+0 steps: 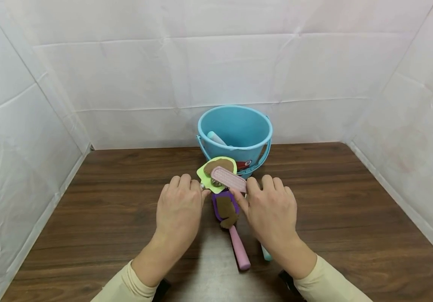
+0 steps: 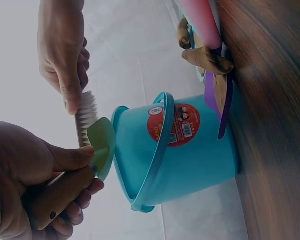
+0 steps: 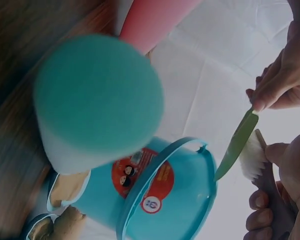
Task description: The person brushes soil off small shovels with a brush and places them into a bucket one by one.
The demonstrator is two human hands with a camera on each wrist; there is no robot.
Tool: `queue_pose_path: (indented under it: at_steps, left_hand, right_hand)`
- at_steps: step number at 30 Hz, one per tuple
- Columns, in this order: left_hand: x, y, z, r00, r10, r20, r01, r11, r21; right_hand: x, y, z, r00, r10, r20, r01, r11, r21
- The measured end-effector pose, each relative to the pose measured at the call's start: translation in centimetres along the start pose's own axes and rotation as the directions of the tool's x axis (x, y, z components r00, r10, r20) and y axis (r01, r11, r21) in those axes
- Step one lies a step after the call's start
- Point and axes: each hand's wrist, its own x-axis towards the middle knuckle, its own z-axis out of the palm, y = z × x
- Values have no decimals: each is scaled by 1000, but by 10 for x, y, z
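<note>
My left hand (image 1: 180,212) grips the wooden handle (image 2: 65,195) of a small trowel with a green blade (image 1: 203,172). Brown residue (image 1: 224,165) covers much of the blade. In my right hand (image 1: 273,209) is a brush with a pink back (image 1: 229,179) and white bristles (image 3: 251,157). The bristles are at the face of the blade, in front of the bucket's rim. Below the hands, a purple shovel (image 1: 215,205) with a pink handle (image 1: 239,247) lies on the table, brown clay-like lumps on it.
A light blue bucket (image 1: 235,126) stands at the back, its bail hanging at the front. Inside leans a pale teal-and-white handle (image 1: 216,137). Another teal-ended handle (image 1: 266,253) lies under my right wrist. White sheeting (image 1: 125,75) encloses the wooden table (image 1: 125,235).
</note>
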Motion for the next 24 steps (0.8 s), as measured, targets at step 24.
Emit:
queue_pose_path:
  at_steps: [24]
  left_hand:
    - [-6, 14, -7, 998, 58, 6, -58, 998, -39]
  right_hand:
    - [-7, -18, -10, 1000, -10, -28, 11, 1000, 14]
